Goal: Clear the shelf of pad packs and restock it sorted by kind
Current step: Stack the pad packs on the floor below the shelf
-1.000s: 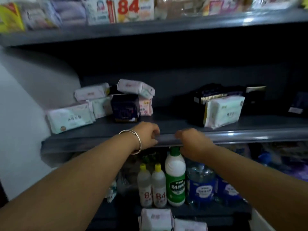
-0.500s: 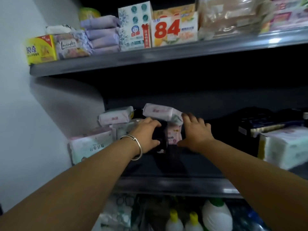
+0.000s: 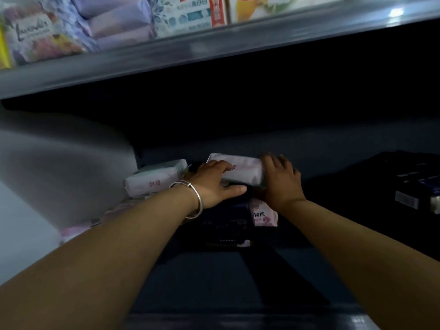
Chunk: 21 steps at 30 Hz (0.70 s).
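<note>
A white pad pack with pink print (image 3: 242,171) lies on top of a dark pack (image 3: 226,222) at the back of the dark shelf (image 3: 214,282). My left hand (image 3: 214,184), with a silver bangle on the wrist, grips the white pack's left end, thumb under it. My right hand (image 3: 281,184) clasps its right end. A small pink pack (image 3: 264,215) stands under my right wrist. Another white pack (image 3: 154,181) lies to the left, and more pale packs (image 3: 78,231) show behind my left forearm.
Dark packs with a white label (image 3: 414,186) stand at the right of the same shelf. The upper shelf (image 3: 214,44) carries lavender-print packs (image 3: 40,34), purple packs and printed boxes. A pale wall (image 3: 47,175) closes the left side.
Both hands rose from the shelf's front edge to the stack, then up onto the top white pack and closed on its two ends. The view moved closer and tilted up.
</note>
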{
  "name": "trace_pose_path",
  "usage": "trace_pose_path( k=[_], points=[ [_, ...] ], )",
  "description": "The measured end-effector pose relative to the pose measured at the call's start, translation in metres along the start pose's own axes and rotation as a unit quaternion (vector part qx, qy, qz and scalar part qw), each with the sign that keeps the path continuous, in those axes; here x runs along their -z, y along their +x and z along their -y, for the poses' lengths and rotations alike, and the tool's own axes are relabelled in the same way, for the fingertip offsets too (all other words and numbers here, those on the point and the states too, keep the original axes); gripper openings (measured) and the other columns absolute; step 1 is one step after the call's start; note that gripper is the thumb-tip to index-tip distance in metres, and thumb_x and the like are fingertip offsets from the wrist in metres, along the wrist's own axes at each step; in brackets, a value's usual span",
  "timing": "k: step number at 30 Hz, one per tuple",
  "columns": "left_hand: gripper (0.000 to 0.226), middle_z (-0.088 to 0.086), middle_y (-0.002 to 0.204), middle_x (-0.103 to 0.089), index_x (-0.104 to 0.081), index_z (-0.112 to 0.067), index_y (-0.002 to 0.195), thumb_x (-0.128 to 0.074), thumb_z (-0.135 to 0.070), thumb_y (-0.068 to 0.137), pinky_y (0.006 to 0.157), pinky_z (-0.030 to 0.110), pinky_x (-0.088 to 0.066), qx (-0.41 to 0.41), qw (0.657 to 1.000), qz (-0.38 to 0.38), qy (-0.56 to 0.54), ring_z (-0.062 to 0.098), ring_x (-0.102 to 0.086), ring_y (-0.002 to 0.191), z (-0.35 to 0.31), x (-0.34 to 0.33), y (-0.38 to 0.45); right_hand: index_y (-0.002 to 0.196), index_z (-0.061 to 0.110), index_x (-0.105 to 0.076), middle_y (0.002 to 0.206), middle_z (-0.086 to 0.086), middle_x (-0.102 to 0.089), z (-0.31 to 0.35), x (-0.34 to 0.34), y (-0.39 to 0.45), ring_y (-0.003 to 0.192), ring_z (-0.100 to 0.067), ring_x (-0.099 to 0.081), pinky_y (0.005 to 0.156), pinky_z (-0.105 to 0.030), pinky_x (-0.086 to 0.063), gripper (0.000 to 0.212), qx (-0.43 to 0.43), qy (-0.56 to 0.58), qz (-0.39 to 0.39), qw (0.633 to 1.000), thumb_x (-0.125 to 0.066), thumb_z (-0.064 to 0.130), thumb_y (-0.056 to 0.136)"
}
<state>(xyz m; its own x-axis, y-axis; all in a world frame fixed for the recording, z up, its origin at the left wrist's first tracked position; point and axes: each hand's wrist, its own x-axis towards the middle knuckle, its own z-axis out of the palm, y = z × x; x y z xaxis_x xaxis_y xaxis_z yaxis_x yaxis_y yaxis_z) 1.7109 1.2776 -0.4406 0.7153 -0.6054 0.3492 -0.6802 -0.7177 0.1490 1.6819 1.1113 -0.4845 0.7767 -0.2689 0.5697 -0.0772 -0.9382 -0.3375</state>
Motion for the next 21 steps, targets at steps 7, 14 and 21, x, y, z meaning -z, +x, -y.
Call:
trace_pose_path(
  k=[7,14,21],
  points=[
    [0.061,-0.001,0.14,-0.044,-0.042,-0.019,0.136,-0.053,-0.053,0.086,0.097,0.022,-0.035,-0.001,1.0,0.014,0.0,0.013,-0.047,0.123,-0.004,-0.002,0.008,0.118,0.008,-0.045,0.116,-0.014,-0.056,-0.023,0.02,-0.003,0.106,-0.032,-0.049,0.072,-0.032,-0.038,0.046,0.021,0.069,-0.084,0.994,-0.068,0.027,0.083],
    [0.063,-0.001,0.138,-0.042,-0.044,-0.026,0.133,-0.052,-0.061,0.082,0.108,0.042,-0.034,0.037,0.999,0.017,0.02,0.02,-0.041,0.128,-0.023,-0.009,0.005,0.103,0.015,-0.045,0.1,-0.002,-0.058,-0.049,0.057,-0.046,0.09,-0.025,-0.059,0.073,-0.039,-0.054,0.037,-0.042,0.164,-0.08,0.982,-0.07,0.031,0.082],
    [0.07,0.004,0.143,-0.037,-0.036,-0.021,0.14,-0.056,-0.056,0.083,0.108,0.042,-0.034,0.047,0.999,-0.017,0.014,0.023,-0.037,0.13,-0.021,0.003,-0.038,0.105,0.013,-0.046,0.098,-0.007,-0.06,-0.02,0.09,-0.07,0.091,-0.029,-0.062,0.075,-0.047,-0.055,0.039,-0.011,0.241,-0.095,0.966,-0.072,0.028,0.08]
  ],
)
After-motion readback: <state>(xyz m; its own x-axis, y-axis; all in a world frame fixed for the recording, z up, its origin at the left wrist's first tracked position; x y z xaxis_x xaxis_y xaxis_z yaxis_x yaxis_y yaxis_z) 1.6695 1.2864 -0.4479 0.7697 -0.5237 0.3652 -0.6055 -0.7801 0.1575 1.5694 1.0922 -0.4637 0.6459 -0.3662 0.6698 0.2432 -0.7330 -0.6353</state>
